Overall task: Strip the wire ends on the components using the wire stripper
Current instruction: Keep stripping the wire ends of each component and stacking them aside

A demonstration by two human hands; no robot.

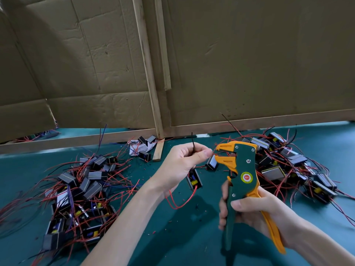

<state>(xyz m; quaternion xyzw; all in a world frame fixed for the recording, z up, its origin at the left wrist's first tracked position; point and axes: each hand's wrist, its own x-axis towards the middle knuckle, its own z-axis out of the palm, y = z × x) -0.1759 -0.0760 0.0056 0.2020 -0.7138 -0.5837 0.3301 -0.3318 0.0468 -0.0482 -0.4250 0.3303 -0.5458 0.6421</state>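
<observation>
Green table [172,237]; hands [178,166] [255,208] around stripper [244,169], wire [184,204]

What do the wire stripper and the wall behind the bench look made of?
The wire stripper looks like moulded plastic, matte green and orange, with shiny metal screws. The wall panels look like cardboard, dull brown with creases and flap folds, framed by bare wood battens.

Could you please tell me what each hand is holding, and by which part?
The left hand pinches the wires of a hanging component near their ends; the right hand grips the wire stripper by its handles.
</observation>
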